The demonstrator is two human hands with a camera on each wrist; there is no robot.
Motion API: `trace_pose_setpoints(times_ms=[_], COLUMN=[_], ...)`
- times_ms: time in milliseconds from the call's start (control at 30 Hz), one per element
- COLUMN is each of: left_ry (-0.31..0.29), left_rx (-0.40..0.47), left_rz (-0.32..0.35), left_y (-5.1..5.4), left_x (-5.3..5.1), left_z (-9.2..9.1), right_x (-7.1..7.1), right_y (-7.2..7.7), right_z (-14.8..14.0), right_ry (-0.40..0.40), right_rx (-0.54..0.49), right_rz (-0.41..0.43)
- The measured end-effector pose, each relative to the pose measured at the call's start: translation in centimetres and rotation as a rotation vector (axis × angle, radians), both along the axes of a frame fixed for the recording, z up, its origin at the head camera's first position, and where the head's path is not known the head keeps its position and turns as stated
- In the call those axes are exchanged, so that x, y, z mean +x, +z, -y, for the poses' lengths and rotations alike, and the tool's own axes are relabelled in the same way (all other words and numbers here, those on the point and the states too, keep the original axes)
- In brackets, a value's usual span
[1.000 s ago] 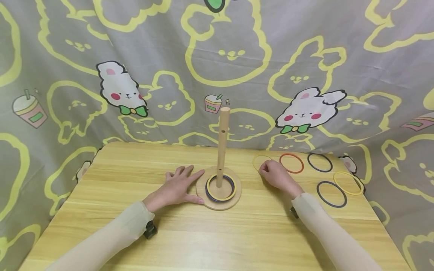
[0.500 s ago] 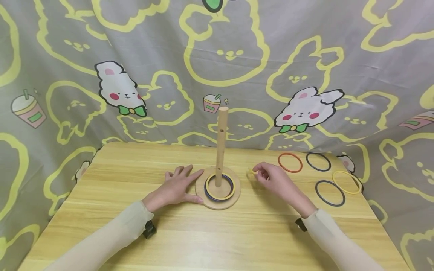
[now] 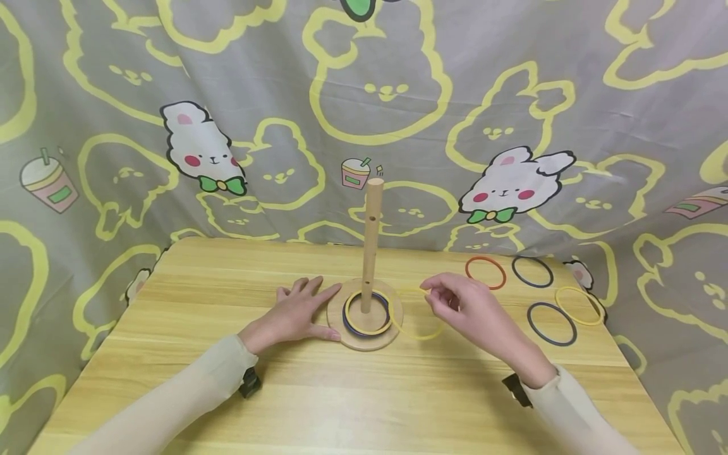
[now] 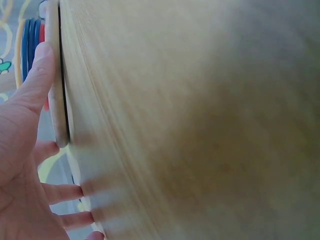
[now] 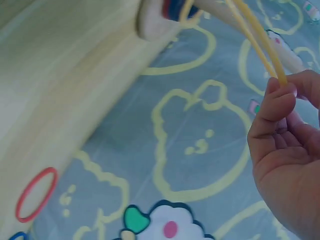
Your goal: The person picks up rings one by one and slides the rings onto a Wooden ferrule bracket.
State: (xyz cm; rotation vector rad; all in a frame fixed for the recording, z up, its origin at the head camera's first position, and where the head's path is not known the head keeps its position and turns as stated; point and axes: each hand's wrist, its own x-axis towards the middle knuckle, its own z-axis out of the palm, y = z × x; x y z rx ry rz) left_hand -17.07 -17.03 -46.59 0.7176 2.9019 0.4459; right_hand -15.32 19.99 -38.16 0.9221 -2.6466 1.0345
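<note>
In the head view my right hand [image 3: 472, 313] pinches a yellow ring [image 3: 419, 338] between thumb and fingertips, just right of the wooden peg stand. The same ring [image 5: 260, 37] hangs from the pinch in the right wrist view. The stand has an upright peg [image 3: 372, 246] on a round base [image 3: 364, 344]. Around the peg's foot lies a stack of rings with a yellow ring [image 3: 348, 315] on top; blue and red ones show beneath it in the left wrist view. My left hand [image 3: 292, 316] spreads its fingers at the base's left side, thumb [image 4: 42, 55] touching the rim.
To the right on the wooden table [image 3: 341, 404] lie a red ring [image 3: 467, 278], a far dark blue ring [image 3: 514, 272], a nearer dark blue ring [image 3: 530, 328] and another yellow ring [image 3: 600, 309]. A patterned curtain [image 3: 273, 76] hangs behind the table.
My right hand has picked the yellow ring up off the table and brought it left and nearer, beside the stand. My left hand keeps its place at the base.
</note>
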Motion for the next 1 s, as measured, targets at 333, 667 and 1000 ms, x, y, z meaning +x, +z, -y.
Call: trace_pose_setpoints(times_ms=[333, 667, 1000], left_ry=[-0.005, -0.005, -0.006], left_rx=[0.005, -0.001, 0.001], left_rz=[0.002, -0.002, -0.008], left_y=[0.0, -0.1, -0.1], left_x=[0.0, -0.1, 0.0], left_z=[0.0, 0.0, 0.0], right_x=[1.2, 1.2, 0.4], right_y=[2.8, 5.6, 8.1], right_z=[1.7, 3.6, 5.2], right_ry=[0.023, 0.026, 0.040], right_rx=[-0.120, -0.336, -0.491], right_rz=[-0.137, -0.202, -0.194])
